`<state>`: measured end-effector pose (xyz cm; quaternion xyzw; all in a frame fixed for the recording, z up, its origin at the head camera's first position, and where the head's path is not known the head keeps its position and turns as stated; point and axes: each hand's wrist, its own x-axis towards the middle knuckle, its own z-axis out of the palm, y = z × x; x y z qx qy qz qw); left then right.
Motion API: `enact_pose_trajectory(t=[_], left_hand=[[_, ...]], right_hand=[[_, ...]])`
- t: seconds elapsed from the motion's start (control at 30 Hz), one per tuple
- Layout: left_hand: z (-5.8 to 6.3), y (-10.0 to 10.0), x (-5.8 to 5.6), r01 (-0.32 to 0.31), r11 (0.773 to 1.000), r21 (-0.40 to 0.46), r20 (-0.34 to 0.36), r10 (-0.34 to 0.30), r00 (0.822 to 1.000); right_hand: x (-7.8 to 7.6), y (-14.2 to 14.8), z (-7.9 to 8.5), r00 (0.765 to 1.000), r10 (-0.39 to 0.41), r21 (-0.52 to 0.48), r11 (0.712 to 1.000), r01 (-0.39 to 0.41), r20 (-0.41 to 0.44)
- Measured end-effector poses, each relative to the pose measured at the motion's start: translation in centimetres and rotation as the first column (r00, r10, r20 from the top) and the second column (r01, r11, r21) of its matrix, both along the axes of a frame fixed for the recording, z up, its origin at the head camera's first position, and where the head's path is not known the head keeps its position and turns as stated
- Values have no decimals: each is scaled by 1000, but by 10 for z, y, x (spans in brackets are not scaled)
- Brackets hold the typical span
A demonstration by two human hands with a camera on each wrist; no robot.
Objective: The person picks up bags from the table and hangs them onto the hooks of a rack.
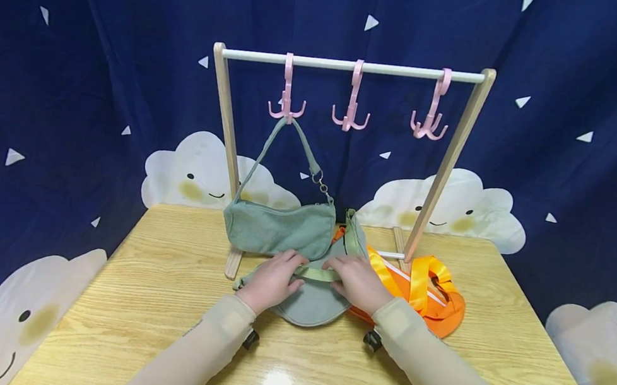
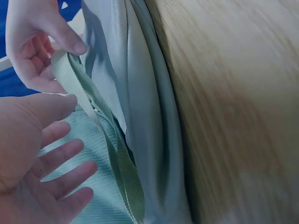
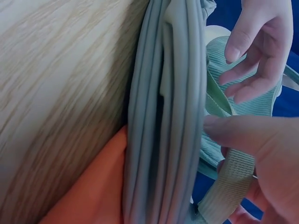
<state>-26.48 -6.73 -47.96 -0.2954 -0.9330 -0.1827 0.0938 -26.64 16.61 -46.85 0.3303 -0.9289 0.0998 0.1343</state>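
One grey bag (image 1: 307, 303) we find lying on the wooden table (image 1: 161, 277), below and between our left hand (image 1: 273, 280) and our right hand (image 1: 361, 284); its pale green strap (image 1: 317, 274) stretches across the gap from one hand towards the other. With our right hand we hold this strap, the fingers being bent around it; our left hand is loosely spread, its fingers apart, and has hold of nothing that we can see; its thumb is very close to the strap, but whether it touches, we cannot tell. Just behind our left hand we see the teal bag (image 1: 281, 231), which hangs from the leftmost pink hook (image 1: 287, 85); two more pink hooks (image 1: 354, 96) are farther to the right, well above our hands, on the same white rail (image 1: 323, 63). To the right of our right hand lies the orange bag (image 1: 445, 319), with its shiny orange strap (image 1: 420, 281); the grey bag partly covers it. Far behind both hands we see the dark blue curtain (image 1: 135, 7).
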Motion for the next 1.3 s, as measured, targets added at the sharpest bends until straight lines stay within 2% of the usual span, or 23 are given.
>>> enact_pose_trajectory(t=[0.3, 0.87, 1.13, 1.3], left_hand=[[2, 2, 1, 27, 997, 75, 34, -30, 999], [-3, 1, 0, 55, 994, 89, 31, -58, 998], [-3, 0, 1, 77, 989, 124, 16, -79, 997], [0, 2, 3, 84, 988, 134, 50, -91, 995]], right_hand=[[3, -1, 3, 999, 27, -38, 999, -29, -44], [9, -3, 11, 996, 78, -88, 993, -83, -50], [12, -4, 16, 994, 87, -124, 988, -94, -63], [14, -5, 20, 992, 91, -149, 983, -103, -87]])
